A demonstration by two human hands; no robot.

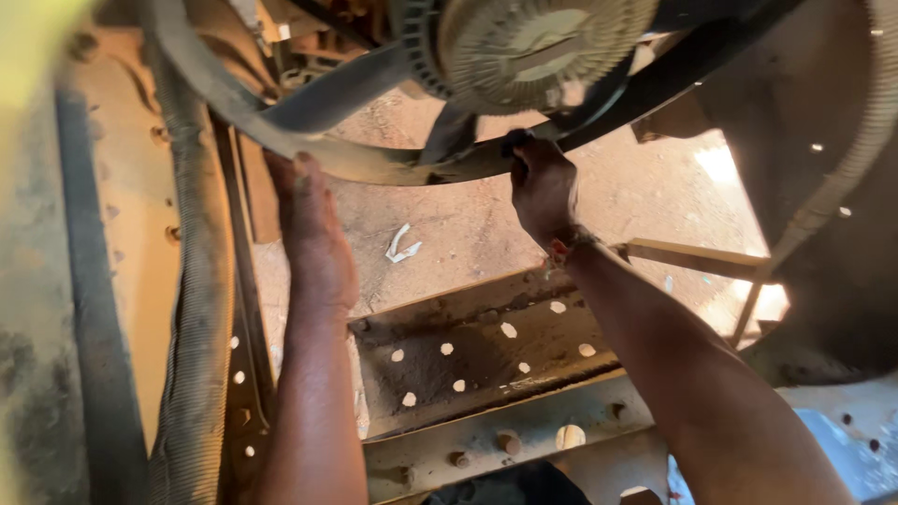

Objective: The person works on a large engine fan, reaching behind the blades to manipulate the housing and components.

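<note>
Reddish dirt ground (468, 224) below, sunlit at right; a white scrap (402, 245) lies on it.

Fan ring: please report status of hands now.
Left hand flat against curved fan ring. Right hand gripping ring's lower edge. Fan blades close above; corrugated hose beside left arm.

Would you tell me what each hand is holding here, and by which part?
The right hand grips the lower rim of the curved fan shroud, fingers curled over its edge. The left hand presses flat against the same rim, further left.
</note>
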